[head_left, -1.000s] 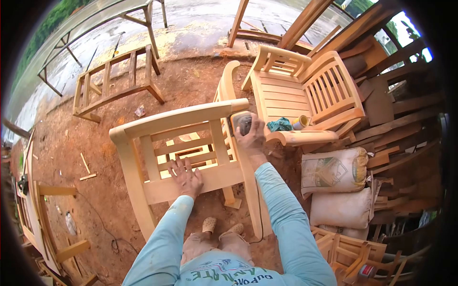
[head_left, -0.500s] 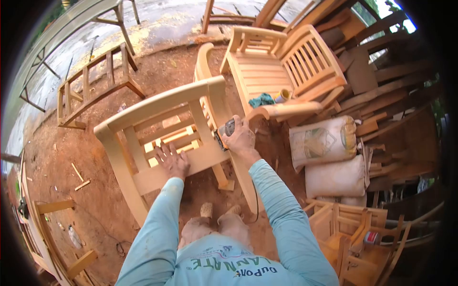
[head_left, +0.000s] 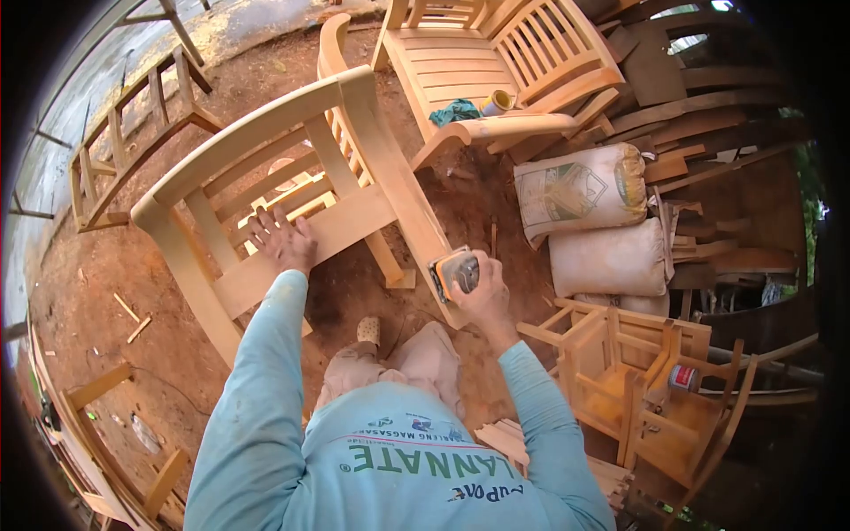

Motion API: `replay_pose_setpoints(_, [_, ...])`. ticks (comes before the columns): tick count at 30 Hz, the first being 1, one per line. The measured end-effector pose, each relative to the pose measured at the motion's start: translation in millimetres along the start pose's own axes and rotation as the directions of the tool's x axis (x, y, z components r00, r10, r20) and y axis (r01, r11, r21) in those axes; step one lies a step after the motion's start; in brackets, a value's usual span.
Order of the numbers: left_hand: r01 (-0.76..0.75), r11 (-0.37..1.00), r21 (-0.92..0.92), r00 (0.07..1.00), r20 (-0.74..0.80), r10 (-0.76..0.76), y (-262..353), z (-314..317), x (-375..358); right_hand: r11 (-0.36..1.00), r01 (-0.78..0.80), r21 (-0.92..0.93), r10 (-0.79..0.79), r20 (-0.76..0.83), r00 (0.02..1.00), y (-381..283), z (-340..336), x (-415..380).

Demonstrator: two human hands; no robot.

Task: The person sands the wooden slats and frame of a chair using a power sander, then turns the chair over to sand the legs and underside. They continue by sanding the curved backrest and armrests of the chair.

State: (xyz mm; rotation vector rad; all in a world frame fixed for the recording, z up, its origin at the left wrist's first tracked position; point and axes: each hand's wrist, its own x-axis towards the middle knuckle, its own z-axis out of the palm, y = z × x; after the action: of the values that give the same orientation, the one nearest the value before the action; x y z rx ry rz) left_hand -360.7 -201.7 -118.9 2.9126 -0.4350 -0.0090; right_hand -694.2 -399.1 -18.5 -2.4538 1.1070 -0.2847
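Observation:
An unfinished wooden chair [head_left: 354,217] stands in front of me, its slatted side and curved top rail facing up. My left hand [head_left: 283,241] lies with spread fingers on its wide lower rail, steadying nothing else. My right hand [head_left: 482,288] grips an orange and grey power sander [head_left: 458,273]. The sander's pad rests against the near end of the chair's right leg [head_left: 412,221]. My palm covers part of the sander's body.
A slatted wooden armchair [head_left: 452,66] at the back holds a green cloth [head_left: 455,111] and a yellow can [head_left: 498,103]. Filled sacks [head_left: 584,190] lie at right, above small wooden furniture [head_left: 611,380]. A bench frame [head_left: 133,133] stands at left.
My right hand has drawn the sander down the chair leg toward me, from beside the lower rail to near the leg's end. My left hand stays on the rail. The view has shifted.

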Motion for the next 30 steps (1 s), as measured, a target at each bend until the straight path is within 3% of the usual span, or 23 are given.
replay_pose_setpoints(7, [0.002,0.998,-0.056,0.999,-0.034,-0.004,-2.8,7.7,-0.8,0.999,-0.009,0.032,0.009,-0.011,1.000,40.4,-11.7,-66.9])
replay_pose_setpoints(11, [-0.006,0.999,-0.040,0.999,-0.038,0.004,-2.7,9.2,-1.1,0.996,-0.084,0.012,0.084,-0.022,0.996,54.4,-21.7,-74.0])
replay_pose_setpoints(14, [-0.004,0.998,-0.057,0.999,-0.046,0.001,-2.5,7.3,-2.4,0.997,-0.044,0.069,0.046,-0.029,0.998,76.4,-25.8,-67.3])
replay_pose_setpoints(20, [-0.017,0.998,-0.053,0.993,-0.114,0.011,-5.6,14.2,-3.7,0.963,-0.079,0.259,0.035,0.170,0.985,142.5,-37.5,-42.9])
replay_pose_setpoints(23, [0.008,0.999,-0.035,0.986,-0.163,-0.013,-0.5,22.6,-4.0,0.846,-0.289,0.447,0.117,0.374,0.920,170.4,-39.8,-26.4])
replay_pose_setpoints(26, [0.072,0.996,-0.046,0.979,-0.188,-0.080,33.9,20.2,-11.8,0.787,-0.324,0.525,0.061,0.456,0.888,197.5,-33.9,-6.5])
replay_pose_setpoints(30, [0.097,0.992,-0.086,0.971,-0.212,-0.114,99.6,40.2,-11.4,0.644,-0.484,0.592,-0.012,0.641,0.768,237.3,-13.2,19.6])
